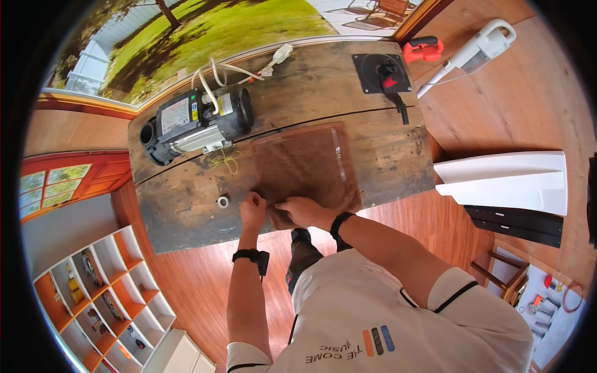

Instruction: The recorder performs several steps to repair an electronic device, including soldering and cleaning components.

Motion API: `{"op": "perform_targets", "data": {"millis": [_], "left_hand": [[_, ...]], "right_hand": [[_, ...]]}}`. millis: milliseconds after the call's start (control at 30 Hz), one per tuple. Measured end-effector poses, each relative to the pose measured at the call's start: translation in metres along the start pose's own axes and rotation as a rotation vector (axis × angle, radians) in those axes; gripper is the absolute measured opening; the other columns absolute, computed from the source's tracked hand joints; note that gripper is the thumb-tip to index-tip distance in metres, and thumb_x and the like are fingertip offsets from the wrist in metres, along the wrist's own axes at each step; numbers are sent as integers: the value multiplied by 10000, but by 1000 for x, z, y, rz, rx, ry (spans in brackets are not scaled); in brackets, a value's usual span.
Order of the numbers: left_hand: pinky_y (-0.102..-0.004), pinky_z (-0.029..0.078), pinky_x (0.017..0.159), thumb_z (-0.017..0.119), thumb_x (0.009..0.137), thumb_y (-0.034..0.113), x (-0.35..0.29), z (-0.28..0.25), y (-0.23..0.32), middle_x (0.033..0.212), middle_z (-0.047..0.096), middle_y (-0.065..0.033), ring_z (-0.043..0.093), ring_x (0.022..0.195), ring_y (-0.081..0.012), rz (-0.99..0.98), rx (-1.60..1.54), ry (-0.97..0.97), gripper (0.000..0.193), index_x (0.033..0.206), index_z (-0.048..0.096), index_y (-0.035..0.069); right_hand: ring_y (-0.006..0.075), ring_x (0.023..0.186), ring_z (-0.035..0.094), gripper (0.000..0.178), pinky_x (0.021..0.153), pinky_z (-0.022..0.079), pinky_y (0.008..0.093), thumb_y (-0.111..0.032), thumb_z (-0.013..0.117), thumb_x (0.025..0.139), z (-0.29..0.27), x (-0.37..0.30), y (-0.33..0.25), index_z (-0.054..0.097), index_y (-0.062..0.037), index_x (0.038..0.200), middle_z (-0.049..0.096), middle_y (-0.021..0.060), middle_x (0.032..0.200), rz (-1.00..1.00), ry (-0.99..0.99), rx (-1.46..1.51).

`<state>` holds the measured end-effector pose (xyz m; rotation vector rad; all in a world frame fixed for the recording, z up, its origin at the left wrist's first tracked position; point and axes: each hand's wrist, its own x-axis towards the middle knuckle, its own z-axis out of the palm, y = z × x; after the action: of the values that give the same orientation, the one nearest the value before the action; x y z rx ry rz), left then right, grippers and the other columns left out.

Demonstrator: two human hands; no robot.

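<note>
Brown sheet: a brown, flat, rectangular sheet or bag with a shiny strip down its right part (308, 158), spread on the scuffed wooden bench (398, 158), reaching the near edge. Can't tell if it's plastic or leather.
Left hand: the bare left hand (252, 212) is at the sheet's near left corner, fingertips curled together. Can't tell if anything's pinched in there, tbh.
Right hand: the bare right hand (305, 212) lies over the near part of the sheet, fingers pointing left toward the other hand. Its underside is hidden, so no clue on the grip.
Metal ring: small, silvery, round ring (223, 202), just left of the left hand, not touched.
Pump: black and silver motor pump (199, 121) farther back, a tangle of thin yellow-green string (225, 163) next to it.
Step in hand: looks like two-handed fiddling at that corner, imo.
Next move: probably calls for a light fingertip pinch on the edge.
</note>
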<state>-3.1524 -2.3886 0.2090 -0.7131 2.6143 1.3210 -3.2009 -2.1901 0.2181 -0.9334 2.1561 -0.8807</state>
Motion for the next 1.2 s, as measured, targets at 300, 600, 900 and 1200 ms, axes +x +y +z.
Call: {"op": "perform_targets", "data": {"millis": [300, 600, 900, 1200], "left_hand": [[-435, 512, 707, 665, 826, 146, -17, -14, 25, 992, 616, -116, 624, 835, -339, 355, 397, -80, 186, 993, 607, 88], [-490, 491, 719, 566, 890, 147, 17, -25, 16, 895, 625, -177, 608, 848, -402, 58, 373, 8, 90, 933, 605, 78], [-402, 508, 663, 614, 869, 98, 9, -90, 64, 801, 650, -185, 636, 723, -359, 163, 164, 209, 109, 952, 605, 27], [-302, 497, 606, 599, 876, 68, -85, -107, 59, 724, 653, -107, 617, 638, -154, 96, -113, 221, 102, 931, 641, -7]], "right_hand": [[380, 888, 603, 419, 811, 488, 458, -60, 490, 844, -4, 2, -5, 631, -136, 1230, 604, 196, 906, -1, -34, -29], [380, 907, 601, 421, 819, 486, 452, -60, 498, 847, -5, 2, -5, 626, -132, 1242, 604, 197, 916, 18, -41, -35], [341, 865, 625, 323, 809, 490, 427, -24, 487, 876, 0, -9, 15, 651, -63, 1151, 649, 178, 935, -149, 65, 65], [124, 717, 546, 241, 641, 464, 272, -163, 468, 981, -50, -7, 3, 647, -15, 1048, 587, 27, 792, 114, -138, 414]]}}
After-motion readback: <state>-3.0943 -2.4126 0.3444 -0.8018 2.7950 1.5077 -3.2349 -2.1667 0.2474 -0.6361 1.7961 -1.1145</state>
